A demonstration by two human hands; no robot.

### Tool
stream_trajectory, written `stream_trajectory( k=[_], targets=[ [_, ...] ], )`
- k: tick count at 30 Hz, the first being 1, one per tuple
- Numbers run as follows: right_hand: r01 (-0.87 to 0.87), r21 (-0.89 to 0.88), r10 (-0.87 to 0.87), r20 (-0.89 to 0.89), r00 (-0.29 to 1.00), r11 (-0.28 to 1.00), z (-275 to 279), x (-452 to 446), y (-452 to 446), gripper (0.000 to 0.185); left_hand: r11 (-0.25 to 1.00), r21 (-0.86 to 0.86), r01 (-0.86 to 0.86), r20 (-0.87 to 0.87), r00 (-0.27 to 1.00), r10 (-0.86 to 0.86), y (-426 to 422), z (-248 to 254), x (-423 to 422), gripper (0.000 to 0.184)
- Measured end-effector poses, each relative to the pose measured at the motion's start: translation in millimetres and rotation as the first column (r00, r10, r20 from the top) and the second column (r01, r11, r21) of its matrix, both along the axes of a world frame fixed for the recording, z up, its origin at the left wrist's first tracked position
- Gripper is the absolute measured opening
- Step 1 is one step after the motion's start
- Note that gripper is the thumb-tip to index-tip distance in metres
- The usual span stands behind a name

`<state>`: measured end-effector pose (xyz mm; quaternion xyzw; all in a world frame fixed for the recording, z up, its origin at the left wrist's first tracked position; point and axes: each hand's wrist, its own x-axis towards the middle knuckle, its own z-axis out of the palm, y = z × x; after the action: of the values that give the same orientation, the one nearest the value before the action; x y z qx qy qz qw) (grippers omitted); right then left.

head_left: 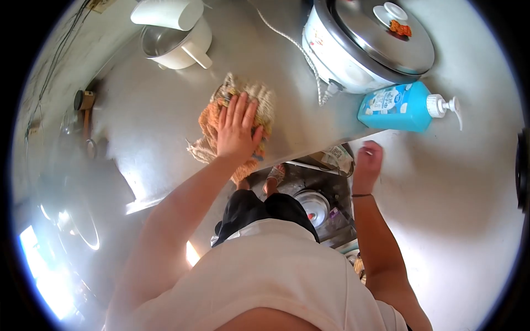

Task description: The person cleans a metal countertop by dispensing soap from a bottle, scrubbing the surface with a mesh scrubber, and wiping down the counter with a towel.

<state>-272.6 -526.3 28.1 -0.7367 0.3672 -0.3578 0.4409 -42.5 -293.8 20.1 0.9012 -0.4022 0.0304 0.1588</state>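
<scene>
My left hand (237,129) lies palm down on a bunched, woolly cloth (208,122) in orange, cream and some darker colours. Its fingers are stretched out over the cloth, which rests on the metal countertop (165,118) close to the front edge. My right hand (369,163) hangs low on the right, just past the counter edge, with a dark band at the wrist. Its fingers are curled in, and I see nothing in them. A blue pump bottle (403,107) lying above it is the nearest thing.
At the back right stands a white electric cooker (337,55) with a metal lid (381,33) and a pale cord (287,37). A white pot (190,47) is at the back left. Below the counter, a round metal lid (312,207) shows near my feet.
</scene>
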Motion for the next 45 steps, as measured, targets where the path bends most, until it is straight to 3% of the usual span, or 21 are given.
stream_trajectory(
  k=[2, 3, 7, 11, 13, 16, 18, 20, 22, 24, 27, 32, 37, 40, 44, 45],
  targets=[
    [0.160, 0.050, -0.162, 0.040, 0.986, 0.986, 23.7, -7.5, -23.7, 0.027, 0.995, 0.009, 0.103, -0.081, 0.992, -0.102, -11.2, 1.9, -17.0, 0.069],
    [0.189, 0.061, -0.191, 0.023, 0.981, 0.980, 40.1, -8.4, -37.3, 0.041, 0.989, 0.007, 0.146, -0.105, 0.984, -0.145, -20.8, 2.7, -23.3, 0.070],
    [-0.080, -0.257, 0.105, 0.082, 0.991, 0.963, 111.1, 22.3, -79.6, 0.055, 0.959, -0.041, 0.280, -0.147, 0.948, -0.283, -71.2, 4.9, -39.8, 0.069],
    [-0.132, -0.130, 0.145, 0.101, 0.984, 0.983, 145.5, 42.6, -109.8, 0.055, 0.911, -0.062, 0.407, -0.128, 0.902, -0.412, -121.2, 2.2, -44.6, 0.068],
    [-0.225, -0.047, 0.224, -0.017, 0.974, 0.973, 162.2, 52.3, -115.4, 0.046, 0.897, -0.074, 0.437, -0.106, 0.890, -0.442, -138.2, 0.0, -47.7, 0.069],
    [-0.288, 0.008, 0.287, 0.047, 0.957, 0.958, 163.3, 57.0, -126.4, 0.032, 0.907, -0.012, 0.421, -0.128, 0.899, -0.419, -145.3, 2.5, -54.3, 0.071],
    [-0.193, -0.077, 0.196, 0.026, 0.980, 0.978, 158.8, 50.0, -125.3, 0.021, 0.901, -0.001, 0.434, -0.148, 0.891, -0.429, -148.3, 3.0, -53.4, 0.071],
    [0.072, -0.038, -0.065, 0.164, 0.984, 0.997, 160.0, 30.0, -115.8, 0.013, 0.894, 0.005, 0.447, -0.167, 0.882, -0.440, -148.2, 5.3, -56.2, 0.071],
    [0.049, 0.064, -0.073, 0.438, 0.896, 0.997, 167.3, -0.6, -105.4, 0.007, 0.886, 0.049, 0.461, -0.167, 0.878, -0.448, -155.6, 7.2, -61.5, 0.070],
    [0.113, -0.009, -0.098, 0.448, 0.889, 0.994, 175.7, -29.1, -90.1, 0.010, 0.855, -0.013, 0.518, -0.138, 0.846, -0.515, -169.9, 0.6, -69.1, 0.070],
    [0.026, -0.108, 0.022, 0.425, 0.905, 0.994, 176.7, -76.1, -76.8, 0.019, 0.806, -0.081, 0.587, -0.093, 0.800, -0.592, -209.0, -6.9, -83.6, 0.070],
    [0.116, -0.147, -0.085, 0.201, 0.976, 0.982, 176.9, -125.2, -37.0, 0.034, 0.810, -0.121, 0.573, -0.001, 0.816, -0.578, -285.9, -17.7, -96.3, 0.071],
    [0.229, -0.093, -0.219, 0.102, 0.970, 0.969, 165.1, -154.2, 5.4, 0.042, 0.843, -0.090, 0.531, -0.041, 0.843, -0.536, -352.6, -23.6, -98.3, 0.069],
    [0.199, -0.037, -0.193, 0.128, 0.973, 0.979, 164.0, -163.6, 15.0, 0.029, 0.812, -0.045, 0.582, -0.066, 0.809, -0.583, -350.0, -18.0, -95.4, 0.066],
    [0.251, -0.063, -0.238, 0.166, 0.957, 0.966, 174.9, -153.9, 10.9, 0.038, 0.731, 0.012, 0.683, -0.057, 0.730, -0.681, -315.1, -9.4, -90.3, 0.064],
    [0.247, -0.057, -0.234, 0.180, 0.956, 0.967, 179.0, -148.8, 9.6, 0.038, 0.668, -0.055, 0.742, -0.058, 0.666, -0.744, -299.5, -10.1, -89.7, 0.064]
  ],
)
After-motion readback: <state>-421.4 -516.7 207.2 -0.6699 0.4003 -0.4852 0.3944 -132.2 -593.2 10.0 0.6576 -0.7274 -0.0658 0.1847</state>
